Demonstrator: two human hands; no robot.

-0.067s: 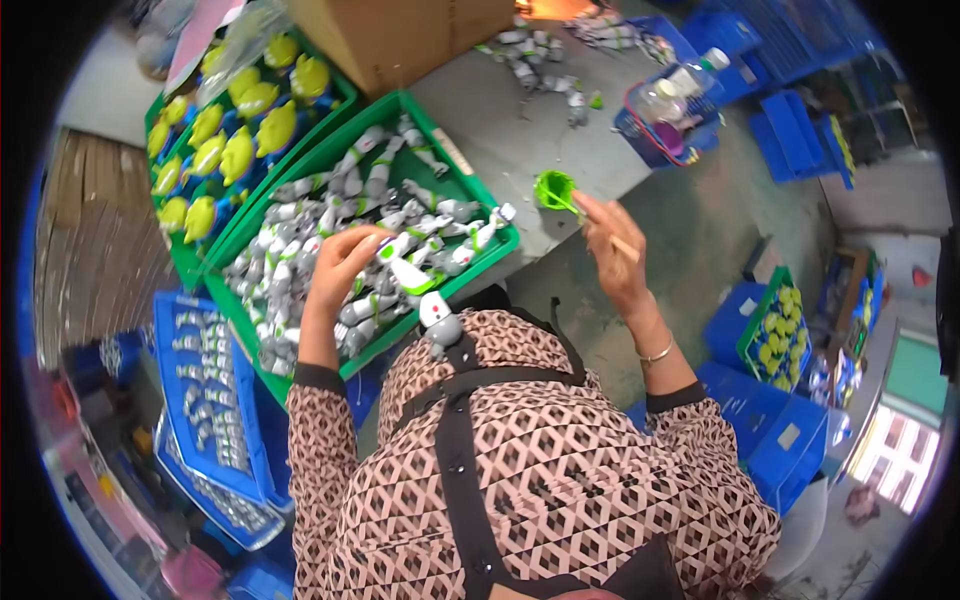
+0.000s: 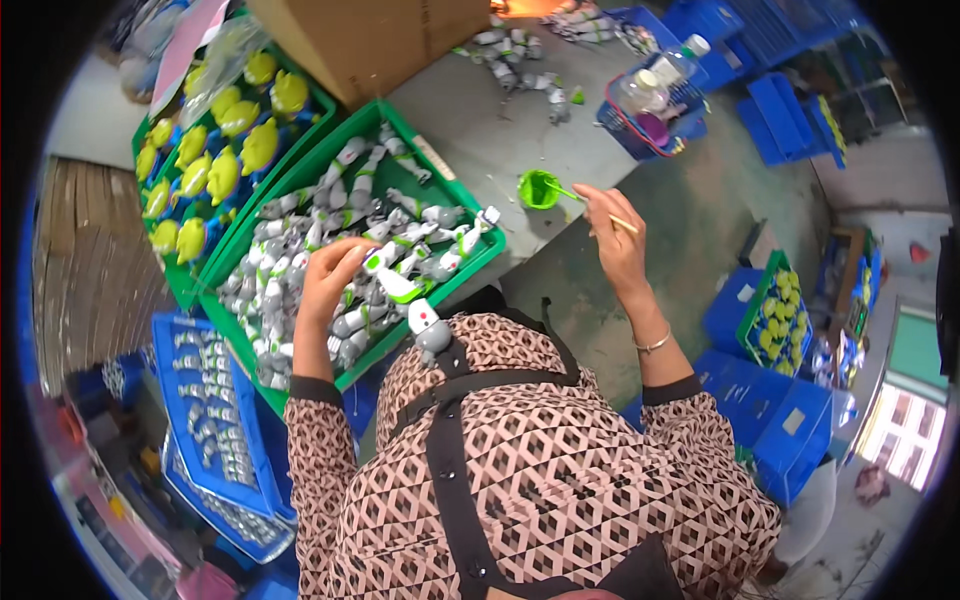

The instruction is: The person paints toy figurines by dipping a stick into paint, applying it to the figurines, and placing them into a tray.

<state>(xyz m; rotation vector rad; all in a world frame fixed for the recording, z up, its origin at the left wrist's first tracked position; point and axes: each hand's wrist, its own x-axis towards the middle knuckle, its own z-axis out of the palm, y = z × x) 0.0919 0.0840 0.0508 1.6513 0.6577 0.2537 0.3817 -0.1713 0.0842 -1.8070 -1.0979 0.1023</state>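
In my left hand [image 2: 338, 275] is a white, green and grey toy figure [image 2: 402, 288], pinched at one end. Its rounded grey end tilts down toward my body, past the near rim of a green tray [image 2: 447, 165] full of similar grey-and-white toy parts [image 2: 290, 235]. My right hand [image 2: 617, 236] is closed around a thin paintbrush [image 2: 572, 194] with a pale wooden handle and a green front part. The brush's front end is at a small bright green cup [image 2: 539, 189], which stands near the table edge; whether the bristles touch paint cannot be seen.
Another green tray [image 2: 322, 112] with yellow-headed toys [image 2: 224, 175] adjoins at left. Behind stands a cardboard box [image 2: 370, 40]. A blue basket [image 2: 630, 130] with bottles is at the table's far right. Blue trays [image 2: 185, 400] of toy parts lie lower left, blue crates [image 2: 790, 430] lower right.
The view has shifted slightly. Relative to the cup, the brush and my right hand have moved a little to the right. My left hand keeps its hold on the toy figure.
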